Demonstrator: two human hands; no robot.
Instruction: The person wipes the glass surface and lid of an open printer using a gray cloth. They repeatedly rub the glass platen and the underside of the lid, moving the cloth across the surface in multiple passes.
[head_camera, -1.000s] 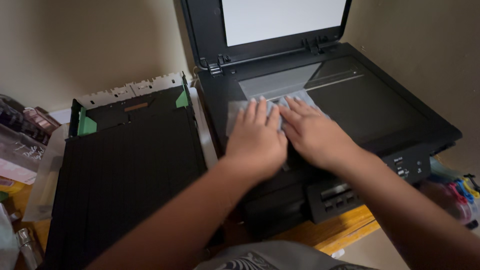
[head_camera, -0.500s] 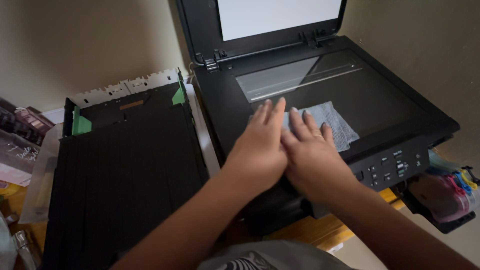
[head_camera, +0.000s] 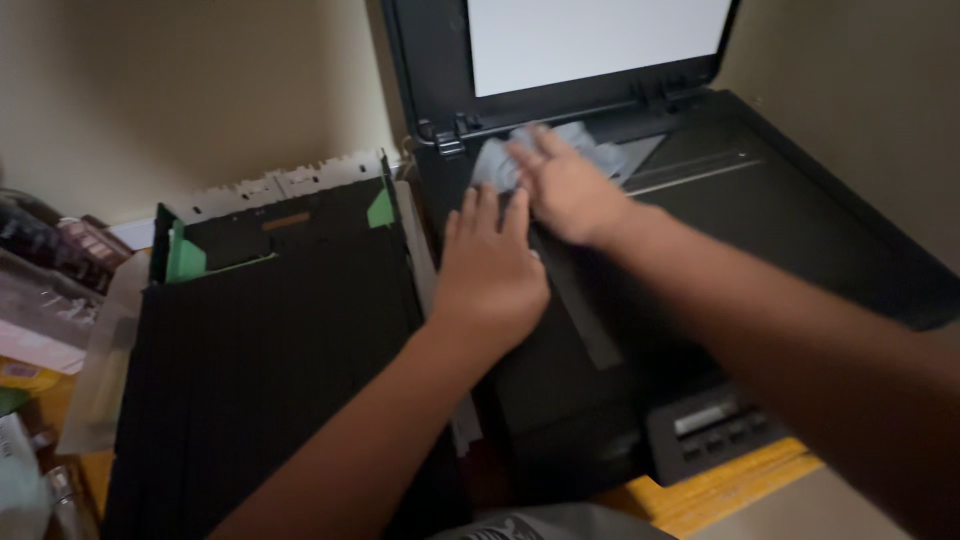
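Observation:
A black flatbed printer (head_camera: 800, 260) stands on a wooden table with its scanner lid (head_camera: 560, 50) raised, white pad showing. My right hand (head_camera: 565, 185) presses flat on a light blue-grey cloth (head_camera: 500, 160) at the far left corner of the scanner glass, near the lid hinge. My left hand (head_camera: 490, 265) rests flat, fingers spread, on the printer's left front area, just below the cloth. It holds nothing.
A black paper tray (head_camera: 260, 340) with green guides lies left of the printer. The printer's control panel (head_camera: 715, 425) faces the table's front edge. Clutter and plastic packets (head_camera: 40, 300) sit at the far left. A beige wall is behind.
My right hand has slid the cloth from the middle of the glass up to its far left corner. My left hand stayed on the printer's left side. The view shifted.

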